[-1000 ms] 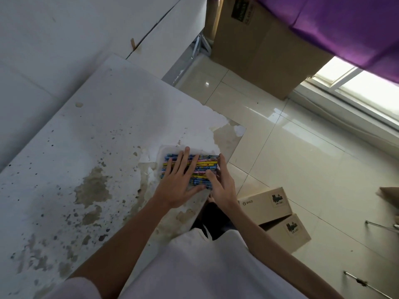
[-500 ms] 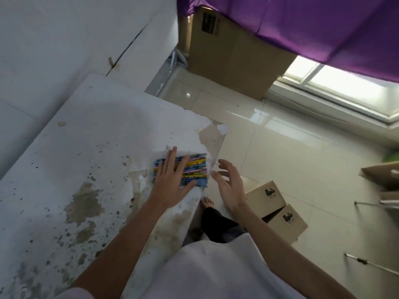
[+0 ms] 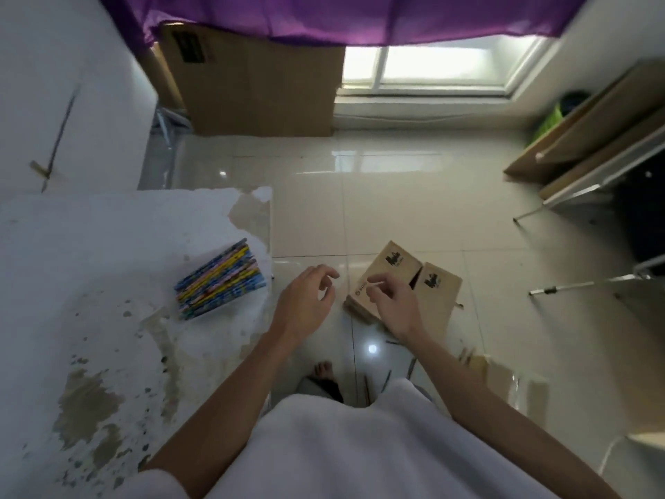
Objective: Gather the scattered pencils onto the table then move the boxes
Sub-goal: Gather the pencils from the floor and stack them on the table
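Observation:
A tidy bundle of coloured pencils [image 3: 219, 280] lies on the white, stained table [image 3: 90, 282] near its right edge. Two small brown cardboard boxes sit side by side on the tiled floor: the nearer box [image 3: 387, 271] and a second box [image 3: 440, 288] to its right. My left hand [image 3: 306, 304] hovers between the table edge and the boxes, fingers loosely curled, holding nothing. My right hand [image 3: 392, 306] is over the near end of the nearer box, fingers bent and apart; whether it touches the box is unclear.
A large cardboard box [image 3: 259, 88] stands against the wall under a purple curtain [image 3: 342, 16]. Wooden boards and a metal-legged frame [image 3: 593, 145] lean at the right. Thin sticks [image 3: 387, 379] lie on the floor near my foot [image 3: 322, 370].
Both hands have left the pencil bundle and moved right, off the table, toward the boxes on the floor. The view has turned right; the pencils stay on the table.

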Demonstrator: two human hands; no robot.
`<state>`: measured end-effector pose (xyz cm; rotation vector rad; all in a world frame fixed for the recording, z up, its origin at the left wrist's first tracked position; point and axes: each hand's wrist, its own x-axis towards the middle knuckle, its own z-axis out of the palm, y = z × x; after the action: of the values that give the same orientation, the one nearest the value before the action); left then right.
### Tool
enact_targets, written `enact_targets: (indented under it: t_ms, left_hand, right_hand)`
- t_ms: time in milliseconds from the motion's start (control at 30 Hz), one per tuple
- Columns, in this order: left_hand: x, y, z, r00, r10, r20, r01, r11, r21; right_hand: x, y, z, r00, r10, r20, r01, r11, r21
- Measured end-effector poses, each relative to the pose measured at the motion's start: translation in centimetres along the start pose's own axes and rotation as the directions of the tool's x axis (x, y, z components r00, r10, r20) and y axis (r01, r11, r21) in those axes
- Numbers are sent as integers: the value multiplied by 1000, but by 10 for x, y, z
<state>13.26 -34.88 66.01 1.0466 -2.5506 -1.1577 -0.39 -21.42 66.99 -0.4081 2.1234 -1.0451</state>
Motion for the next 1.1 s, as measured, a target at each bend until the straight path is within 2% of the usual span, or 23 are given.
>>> enact_targets:
  t_ms: [233, 433, 633, 767, 933, 1100]
  left_hand:
    - [-25, 56, 84, 964, 35, 264, -42, 999, 20]
    - [-62, 92, 161, 918, -22, 397, 8, 999, 37]
    - [-123, 127, 236, 899, -149, 412, 170, 985, -13]
    - [-155, 147, 274, 905, -225, 361, 260, 964, -52]
    - [-171, 142, 306, 874, -360, 326, 414, 903, -112]
    - [-167, 111, 336, 841, -449, 302, 502, 855, -129]
  right_hand:
    - [-48, 80, -79, 985, 146, -95, -144, 989, 29]
    - [-86, 149, -147, 977, 198, -80, -198, 980, 10]
    - [-116, 225, -211, 977, 214, 1, -214, 976, 32]
    - [-125, 259, -240, 973, 226, 44, -226, 974, -11]
    - [-118, 292, -246, 958, 275, 83, -274, 962, -24]
    - [-87, 325, -223, 946, 301, 121, -299, 954, -32]
